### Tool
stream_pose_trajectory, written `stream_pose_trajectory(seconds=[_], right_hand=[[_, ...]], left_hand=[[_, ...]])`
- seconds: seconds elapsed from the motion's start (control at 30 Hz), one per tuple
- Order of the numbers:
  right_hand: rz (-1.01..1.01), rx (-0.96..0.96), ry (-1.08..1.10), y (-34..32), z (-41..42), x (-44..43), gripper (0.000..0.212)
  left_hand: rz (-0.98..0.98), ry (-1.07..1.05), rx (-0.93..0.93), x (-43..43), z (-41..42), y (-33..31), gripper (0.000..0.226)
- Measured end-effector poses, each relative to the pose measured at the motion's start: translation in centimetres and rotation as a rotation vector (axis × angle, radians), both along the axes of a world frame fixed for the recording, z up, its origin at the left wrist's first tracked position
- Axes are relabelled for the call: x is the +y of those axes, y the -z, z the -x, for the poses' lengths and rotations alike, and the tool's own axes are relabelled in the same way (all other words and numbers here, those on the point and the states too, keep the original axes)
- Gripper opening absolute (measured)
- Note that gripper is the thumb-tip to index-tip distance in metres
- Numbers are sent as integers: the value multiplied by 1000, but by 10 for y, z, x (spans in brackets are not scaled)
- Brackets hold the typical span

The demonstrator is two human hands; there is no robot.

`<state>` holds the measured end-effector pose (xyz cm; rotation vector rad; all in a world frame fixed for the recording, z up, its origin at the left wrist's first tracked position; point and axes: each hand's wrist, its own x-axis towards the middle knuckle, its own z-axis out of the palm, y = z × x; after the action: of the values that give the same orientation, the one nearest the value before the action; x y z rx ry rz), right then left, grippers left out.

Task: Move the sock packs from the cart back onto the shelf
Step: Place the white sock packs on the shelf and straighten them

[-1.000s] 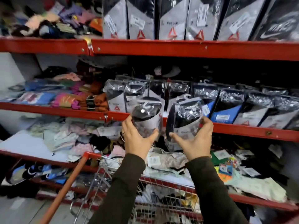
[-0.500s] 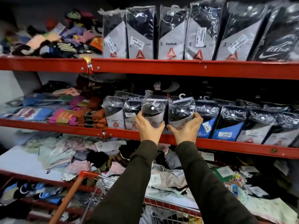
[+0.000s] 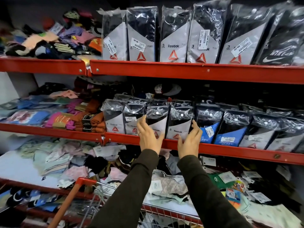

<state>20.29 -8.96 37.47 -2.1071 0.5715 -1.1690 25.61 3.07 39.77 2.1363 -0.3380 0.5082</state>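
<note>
Two black-and-grey Reebok sock packs stand side by side in the row on the middle red shelf (image 3: 230,149). My left hand (image 3: 150,139) is spread with its fingertips against the front of the left pack (image 3: 158,118). My right hand (image 3: 190,142) rests with loose fingers along the right edge of the right pack (image 3: 180,122). Neither hand closes around a pack. The cart (image 3: 164,213) sits below my arms, its contents mostly hidden.
More Reebok, Jockey and Nike packs fill the middle and top shelves (image 3: 164,71). Loose colourful socks lie heaped at the left and on the lower shelf (image 3: 19,168). The cart's orange handle (image 3: 69,201) slants up at lower left.
My hands carried the two packs up from above the cart and set them into the middle shelf row. My fingers have opened off them.
</note>
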Motion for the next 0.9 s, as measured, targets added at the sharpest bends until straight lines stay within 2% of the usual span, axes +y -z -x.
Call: stream_pose_trajectory(seconds=[0.13, 0.23, 0.3, 0.37, 0.43, 0.6, 0.9], right_hand=[[208, 7, 164, -5, 4, 5, 80], [470, 135, 143, -19, 3, 2, 90], [678, 264, 129, -28, -2, -6, 95], [836, 401, 130, -32, -9, -16, 98], [915, 506, 123, -35, -14, -27, 101], [1014, 575, 114, -42, -18, -39, 95], [1009, 621, 133, -40, -9, -32, 98]], left_hand=[[-213, -86, -241, 13, 4, 8, 84], [-382, -26, -373, 19, -4, 2, 92], [-563, 32, -464, 19, -16, -7, 95], [-770, 81, -490, 19, -30, -19, 94], [-878, 148, -433, 17, -42, -29, 94], [-829, 155, -420, 12, -53, -36, 87], [-860, 91, -473, 13, -43, -20, 79]])
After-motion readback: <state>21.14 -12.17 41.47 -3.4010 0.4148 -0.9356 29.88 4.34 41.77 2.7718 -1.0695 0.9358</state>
